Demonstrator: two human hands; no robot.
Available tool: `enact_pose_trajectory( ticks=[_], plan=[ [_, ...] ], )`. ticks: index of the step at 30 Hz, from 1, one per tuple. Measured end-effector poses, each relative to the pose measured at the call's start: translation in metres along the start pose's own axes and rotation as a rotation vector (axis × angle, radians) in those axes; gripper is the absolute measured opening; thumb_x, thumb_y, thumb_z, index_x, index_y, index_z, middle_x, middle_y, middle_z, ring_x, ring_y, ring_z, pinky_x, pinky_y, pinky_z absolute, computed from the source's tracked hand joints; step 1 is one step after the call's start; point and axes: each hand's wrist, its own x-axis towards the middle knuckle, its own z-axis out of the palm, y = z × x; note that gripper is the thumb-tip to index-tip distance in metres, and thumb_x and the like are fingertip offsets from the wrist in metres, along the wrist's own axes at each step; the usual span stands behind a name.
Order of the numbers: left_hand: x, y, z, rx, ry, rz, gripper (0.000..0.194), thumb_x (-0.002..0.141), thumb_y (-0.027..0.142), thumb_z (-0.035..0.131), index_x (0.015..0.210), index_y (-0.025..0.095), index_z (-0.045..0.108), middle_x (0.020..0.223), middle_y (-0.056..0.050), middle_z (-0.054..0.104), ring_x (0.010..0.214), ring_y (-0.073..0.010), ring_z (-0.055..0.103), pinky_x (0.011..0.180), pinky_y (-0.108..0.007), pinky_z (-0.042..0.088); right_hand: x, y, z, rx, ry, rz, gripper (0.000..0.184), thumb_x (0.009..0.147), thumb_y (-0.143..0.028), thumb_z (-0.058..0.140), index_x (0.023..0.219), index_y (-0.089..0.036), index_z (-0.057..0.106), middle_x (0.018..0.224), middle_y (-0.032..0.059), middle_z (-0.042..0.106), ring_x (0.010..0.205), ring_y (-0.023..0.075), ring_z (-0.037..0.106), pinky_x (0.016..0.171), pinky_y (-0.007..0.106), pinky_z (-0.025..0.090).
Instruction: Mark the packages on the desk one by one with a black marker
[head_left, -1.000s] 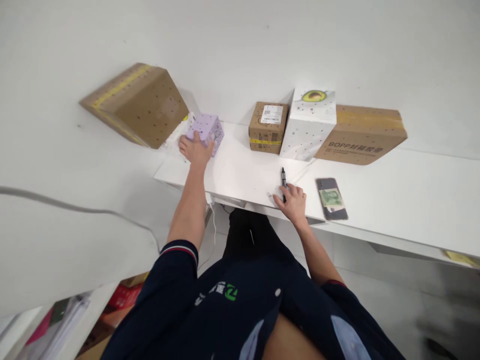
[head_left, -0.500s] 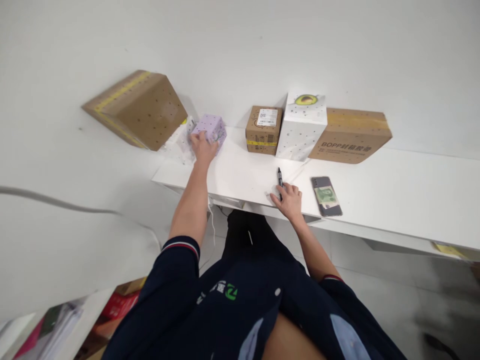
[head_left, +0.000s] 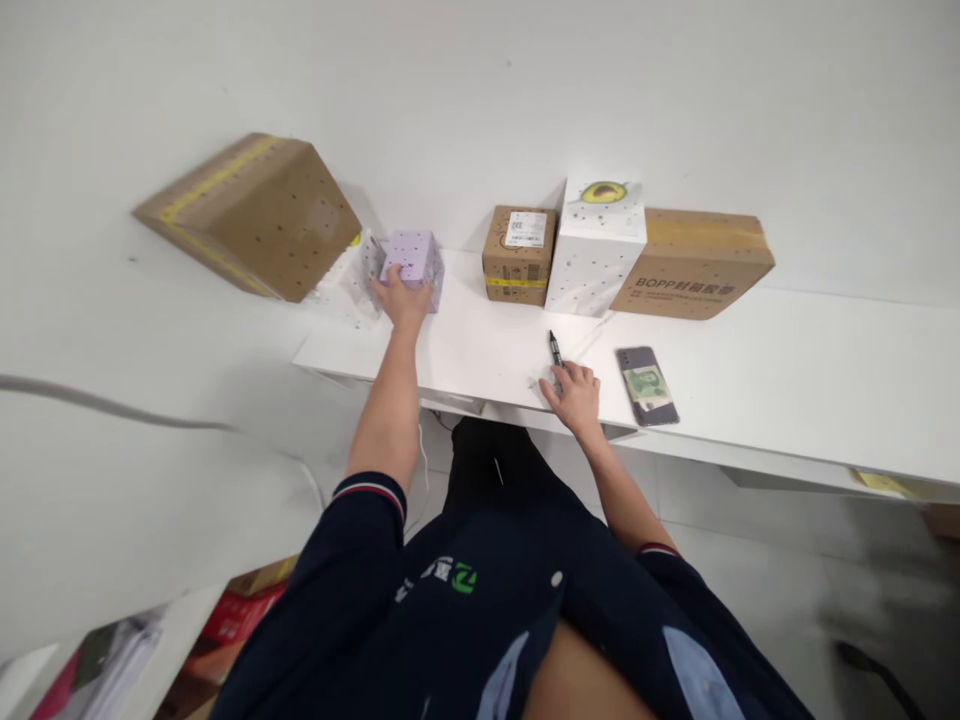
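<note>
My left hand (head_left: 403, 298) reaches far across the white table (head_left: 750, 370) and grips the near side of a small purple dotted box (head_left: 412, 257). The box stands on the table between a white dotted box (head_left: 352, 282) on its left and a small brown labelled carton (head_left: 519, 256) on its right. My right hand (head_left: 576, 392) rests near the table's front edge, fingers curled round a black marker pen (head_left: 555, 349) that points away from me.
A large brown box (head_left: 251, 215) leans at the far left. A tall white box with an avocado picture (head_left: 595, 245) and a long brown carton (head_left: 694, 265) stand at the back. A phone with a banknote (head_left: 647, 385) lies right of my hand.
My left hand has shifted its hold on the purple box, which moved a little to the right along the table. My right hand and the marker have stayed put.
</note>
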Motion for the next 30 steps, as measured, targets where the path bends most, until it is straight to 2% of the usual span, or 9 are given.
enact_pose_trajectory(
  ticks=[3,6,9,12,15,18,21,25,30],
  plan=[
    [-0.048,-0.002,-0.006,0.025,0.023,-0.014,0.070,0.076,0.032,0.078,0.140,0.024,0.052,0.142,-0.020,0.041,0.130,-0.0406,0.052,0.105,-0.058,0.048,0.000,0.001,0.001,0.008,0.009,0.027,0.044,0.099,-0.049,0.048,0.125,-0.020,0.070,0.134,0.0156,0.064,0.116,0.0329,0.049,0.092,0.044,0.038],
    [-0.114,-0.010,-0.020,0.029,0.027,0.037,0.068,0.074,0.033,0.078,0.138,0.024,0.054,0.137,-0.020,0.042,0.125,-0.0398,0.055,0.106,-0.058,0.049,0.001,0.001,0.000,-0.002,-0.016,0.045,0.045,0.099,-0.048,0.048,0.127,-0.020,0.068,0.136,0.0161,0.062,0.118,0.0334,0.048,0.094,0.045,0.038],
    [-0.173,-0.024,-0.040,-0.011,-0.009,0.175,0.068,0.072,0.033,0.080,0.135,0.024,0.055,0.136,-0.018,0.043,0.128,-0.0381,0.053,0.108,-0.057,0.049,0.001,0.000,-0.001,-0.014,-0.037,0.064,0.046,0.100,-0.047,0.046,0.129,-0.019,0.067,0.137,0.0166,0.061,0.119,0.0337,0.047,0.095,0.046,0.038],
    [-0.205,-0.041,-0.054,-0.125,-0.143,0.334,0.076,0.072,0.036,0.081,0.140,0.026,0.049,0.141,-0.017,0.041,0.138,-0.0345,0.046,0.110,-0.051,0.049,0.001,0.000,-0.001,-0.004,-0.026,0.087,0.044,0.101,-0.042,0.042,0.130,-0.017,0.065,0.137,0.0175,0.060,0.119,0.0342,0.046,0.096,0.047,0.038],
    [-0.208,-0.056,-0.055,-0.298,-0.316,0.400,0.093,0.079,0.044,0.077,0.155,0.033,0.024,0.155,-0.017,0.034,0.146,-0.0299,0.041,0.111,-0.049,0.049,0.001,-0.001,0.000,-0.009,-0.015,0.149,0.044,0.100,-0.038,0.041,0.131,-0.016,0.063,0.140,0.0193,0.056,0.118,0.0354,0.044,0.095,0.049,0.038],
    [-0.199,-0.064,-0.048,-0.418,-0.425,0.373,0.105,0.085,0.054,0.071,0.159,0.040,-0.002,0.165,-0.018,0.023,0.154,-0.0273,0.032,0.117,-0.049,0.044,0.002,-0.002,0.000,-0.017,-0.011,0.203,0.046,0.098,-0.037,0.043,0.133,-0.013,0.060,0.143,0.0221,0.053,0.120,0.0377,0.043,0.097,0.052,0.038],
    [-0.189,-0.066,-0.039,-0.457,-0.499,0.352,0.113,0.084,0.067,0.066,0.158,0.042,-0.015,0.169,-0.018,0.015,0.158,-0.0272,0.025,0.119,-0.050,0.040,0.003,-0.004,0.001,-0.008,-0.008,0.210,0.048,0.097,-0.038,0.045,0.136,-0.012,0.058,0.144,0.0235,0.052,0.122,0.0391,0.042,0.099,0.054,0.038],
    [-0.182,-0.076,-0.026,-0.632,-0.555,0.347,0.124,0.072,0.081,0.068,0.160,0.041,-0.009,0.171,-0.016,0.011,0.159,-0.0294,0.019,0.122,-0.049,0.034,0.001,-0.001,0.004,-0.002,0.045,0.199,0.051,0.098,-0.037,0.043,0.142,-0.013,0.054,0.149,0.0240,0.047,0.128,0.0402,0.040,0.101,0.057,0.039],
    [-0.185,-0.091,-0.009,-0.583,-0.503,0.359,0.130,0.060,0.069,0.085,0.160,0.028,0.014,0.163,-0.021,0.030,0.153,-0.0362,0.032,0.124,-0.054,0.030,-0.006,0.008,0.009,0.056,0.214,0.112,0.046,0.098,-0.030,0.039,0.137,-0.014,0.058,0.146,0.0218,0.049,0.132,0.0355,0.040,0.108,0.055,0.037]
  ],
)
